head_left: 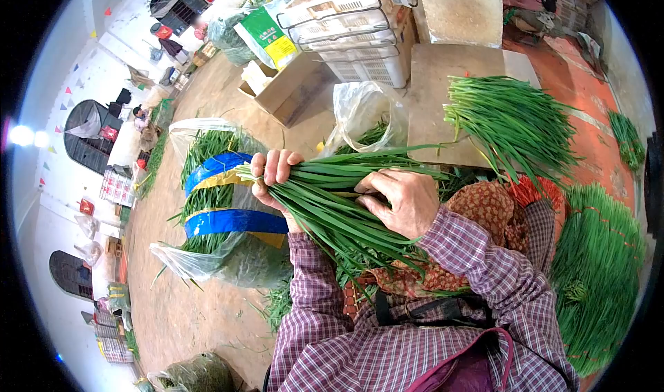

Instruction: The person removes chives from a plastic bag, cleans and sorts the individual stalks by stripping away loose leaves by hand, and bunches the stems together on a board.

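Note:
In the head view, my left hand point(275, 174) is wrapped round the pale cut ends of a bunch of garlic chives point(311, 197). My right hand point(402, 199) has its thumb and fingers pinched among the green leaves of that bunch, further along. The leaves fan out to the right, over my lap and a patterned cloth point(477, 208). Beyond my right hand a pile of garlic chives point(512, 119) lies on a flat board point(432, 125). Just left of the bunch sits a plastic bag of greens point(238, 260) with blue and yellow bands point(221, 222).
A clear plastic bag point(363, 112) stands ahead, near an open cardboard box point(290, 87) and a white crate point(360, 35). Tied chives point(598, 274) are heaped at the right. Another bag of greens point(197, 377) is at lower left. Far left, a person point(142, 121) is by the wall.

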A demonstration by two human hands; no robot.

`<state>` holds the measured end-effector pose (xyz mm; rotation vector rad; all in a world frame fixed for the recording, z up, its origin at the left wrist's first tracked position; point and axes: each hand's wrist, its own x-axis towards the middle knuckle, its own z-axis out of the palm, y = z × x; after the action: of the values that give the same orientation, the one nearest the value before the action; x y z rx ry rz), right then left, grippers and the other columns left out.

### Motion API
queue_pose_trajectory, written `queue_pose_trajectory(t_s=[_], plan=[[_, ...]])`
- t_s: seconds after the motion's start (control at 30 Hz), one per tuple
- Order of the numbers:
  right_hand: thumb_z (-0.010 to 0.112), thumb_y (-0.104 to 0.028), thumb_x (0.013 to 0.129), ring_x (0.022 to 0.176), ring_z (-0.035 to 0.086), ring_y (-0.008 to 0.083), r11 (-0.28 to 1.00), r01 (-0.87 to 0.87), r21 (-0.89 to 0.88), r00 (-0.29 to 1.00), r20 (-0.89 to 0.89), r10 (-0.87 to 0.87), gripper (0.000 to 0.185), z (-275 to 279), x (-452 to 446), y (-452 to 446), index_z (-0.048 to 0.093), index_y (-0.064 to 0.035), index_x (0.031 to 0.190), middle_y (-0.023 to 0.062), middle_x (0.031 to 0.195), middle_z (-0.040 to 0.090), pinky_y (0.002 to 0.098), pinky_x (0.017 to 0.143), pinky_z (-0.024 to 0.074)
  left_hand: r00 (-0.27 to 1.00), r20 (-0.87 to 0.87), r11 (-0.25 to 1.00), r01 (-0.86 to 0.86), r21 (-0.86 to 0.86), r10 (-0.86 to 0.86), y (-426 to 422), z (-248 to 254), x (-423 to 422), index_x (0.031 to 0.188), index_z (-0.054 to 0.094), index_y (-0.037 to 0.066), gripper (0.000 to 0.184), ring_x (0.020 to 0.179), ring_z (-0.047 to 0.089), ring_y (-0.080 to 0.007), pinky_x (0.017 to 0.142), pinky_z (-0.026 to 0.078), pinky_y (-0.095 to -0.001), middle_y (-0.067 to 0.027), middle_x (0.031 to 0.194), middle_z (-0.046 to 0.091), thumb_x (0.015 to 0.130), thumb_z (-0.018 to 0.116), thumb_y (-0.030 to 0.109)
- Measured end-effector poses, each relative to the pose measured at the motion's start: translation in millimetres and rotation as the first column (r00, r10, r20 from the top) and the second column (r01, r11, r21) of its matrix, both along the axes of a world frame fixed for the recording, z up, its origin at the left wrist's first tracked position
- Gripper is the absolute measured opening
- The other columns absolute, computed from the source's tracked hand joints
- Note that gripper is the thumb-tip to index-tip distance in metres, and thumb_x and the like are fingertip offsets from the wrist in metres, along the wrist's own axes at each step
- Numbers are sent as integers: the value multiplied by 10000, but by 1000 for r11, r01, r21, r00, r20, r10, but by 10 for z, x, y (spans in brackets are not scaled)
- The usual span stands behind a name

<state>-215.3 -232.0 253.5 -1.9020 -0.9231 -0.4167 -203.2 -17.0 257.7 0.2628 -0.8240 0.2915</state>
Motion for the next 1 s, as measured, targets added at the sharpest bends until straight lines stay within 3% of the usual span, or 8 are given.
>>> queue_pose_trajectory(t_s=[0.2, 0.27, 0.5, 0.57, 0.77, 0.83, 0.9, 1.0], plan=[[702, -186, 763, 699, 649, 256, 998, -42, 42, 996, -76, 46, 135, 5, 23, -18, 633, -104, 846, 63, 783, 666, 368, 615, 519, 993, -92, 992, -70, 103, 80, -107, 32, -62, 845, 494, 160, 174, 705, 480, -112, 903, 440, -359, 59, 695, 474, 778, 654, 148], [692, -181, 765, 634, 644, 257, 997, -42, 59, 990, -135, 50, 115, 22, 36, -98, 638, -95, 820, 74, 732, 662, 370, 577, 510, 960, -187, 969, -175, 176, 207, -120, 37, -93, 840, 484, 158, 200, 737, 489, -141, 881, 450, -365, 40, 703, 468, 745, 660, 148], [679, -184, 765, 589, 624, 258, 993, 50, -105, 993, -102, -61, 102, 210, 148, -510, 636, -98, 799, 88, 720, 659, 385, 547, 481, 880, -266, 857, -249, 451, 395, 14, 73, -142, 868, 481, 149, 219, 847, 477, -188, 872, 414, -345, 20, 767, 470, 750, 666, 147], [671, -177, 771, 579, 617, 248, 981, 84, -172, 993, -72, -98, 100, 222, 206, -660, 617, -95, 788, 77, 706, 647, 382, 534, 474, 863, -295, 862, -262, 434, 411, 155, 38, -118, 872, 488, 143, 242, 813, 492, -189, 859, 439, -373, 4, 759, 466, 706, 664, 135], [674, -206, 773, 612, 609, 253, 892, 262, -368, 965, 91, -246, 118, 45, 342, -1151, 632, -96, 790, 57, 701, 625, 384, 558, 483, 959, -219, 984, -180, 13, 178, 494, 49, -126, 915, 539, 133, 183, 801, 495, -141, 890, 424, -319, 28, 798, 514, 779, 646, 75], [680, -225, 769, 628, 606, 257, 801, 254, -543, 965, 86, -248, 127, -105, 364, -1266, 655, -101, 783, 61, 703, 611, 390, 574, 483, 957, -212, 979, -203, -5, 197, 622, 0, -128, 914, 545, 139, 180, 797, 495, -135, 889, 422, -317, 31, 797, 514, 782, 646, 72], [670, -234, 782, 636, 611, 257, 814, 282, -508, 959, 162, -231, 137, -58, 308, -1258, 668, -97, 778, 74, 711, 613, 394, 578, 483, 968, -173, 978, -198, -66, 184, 657, -19, -122, 907, 548, 140, 166, 797, 495, -136, 885, 421, -318, 32, 797, 514, 790, 643, 71], [642, -259, 814, 621, 626, 248, 957, 120, -264, 988, -62, -141, 191, 141, 138, -1082, 654, -74, 768, 89, 721, 642, 375, 568, 488, 959, -196, 973, -220, -68, 203, 662, -41, -136, 891, 550, 138, 147, 792, 495, -133, 886, 421, -320, 33, 789, 512, 796, 645, 78]])
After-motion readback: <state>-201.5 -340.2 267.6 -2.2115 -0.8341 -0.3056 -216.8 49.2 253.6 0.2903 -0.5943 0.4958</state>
